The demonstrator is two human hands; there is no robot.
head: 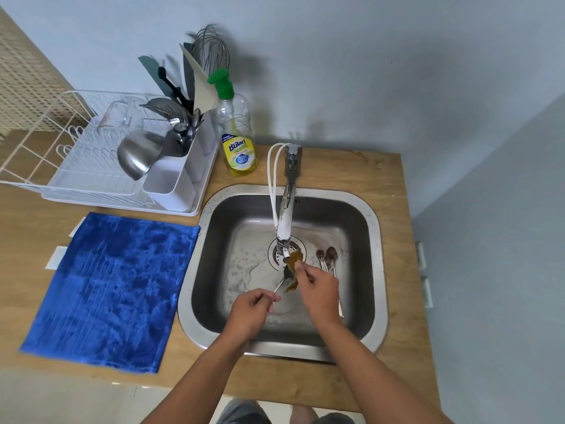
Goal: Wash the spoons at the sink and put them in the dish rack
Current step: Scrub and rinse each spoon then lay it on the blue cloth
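Note:
Over the steel sink (374, 240), my left hand (251, 310) pinches the handle of a spoon (282, 280) whose bowl points up toward the tap. My right hand (318, 290) grips a brownish sponge (294, 261) and presses it against the spoon's bowl, just under the tap's spout (285, 237). Two dirty spoons (327, 258) with brown residue lie on the sink floor to the right, partly hidden by my right hand. The white dish rack (91, 166) stands at the back left, with a cutlery holder (180, 160) full of utensils.
A bottle of yellow dish soap (237, 139) with a green pump stands between rack and tap. A steel bowl (137, 154) and a clear measuring cup (119, 117) sit in the rack. A blue cloth (107, 289) lies spread on the wooden counter left of the sink.

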